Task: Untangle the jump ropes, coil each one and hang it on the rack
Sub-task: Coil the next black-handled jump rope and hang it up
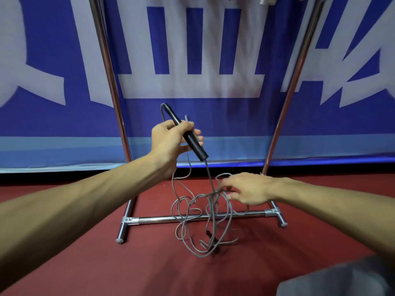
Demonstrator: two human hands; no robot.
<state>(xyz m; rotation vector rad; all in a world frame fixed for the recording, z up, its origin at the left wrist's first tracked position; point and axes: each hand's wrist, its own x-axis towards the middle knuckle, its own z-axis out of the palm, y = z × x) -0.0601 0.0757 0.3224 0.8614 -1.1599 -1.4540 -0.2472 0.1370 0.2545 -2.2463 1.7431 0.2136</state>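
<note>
The left hand (171, 144) is raised in front of the rack (111, 82), nearer its left upright. Its fingers (197, 133) and thumb are curled round a black handle (188, 135). The handle's long axis tilts from upper left down to lower right. A grey cord (208, 174) arcs out of the upper end, and a strand drops from by the lower end straight into the tangle (198, 212).

The tangle hangs below and to the right of the left hand, in front of the rack's base bar. Its loops cross one another, and the lowest come down near the red floor (85, 263). A dark piece low in the knot may be another handle, but it is too small to tell.

The right hand (250, 189) is lower than the left and nearer the tangle, level with its top and reaching in from the right. Its fingers (226, 184) are loosely spread and point left, their tips at the upper loops. It is blurred, so I cannot tell whether it pinches a strand or only touches it.

As I judge it, the work is still at untangling. The next pull depends on the right hand picking out the one strand that runs up to the held handle.
</note>
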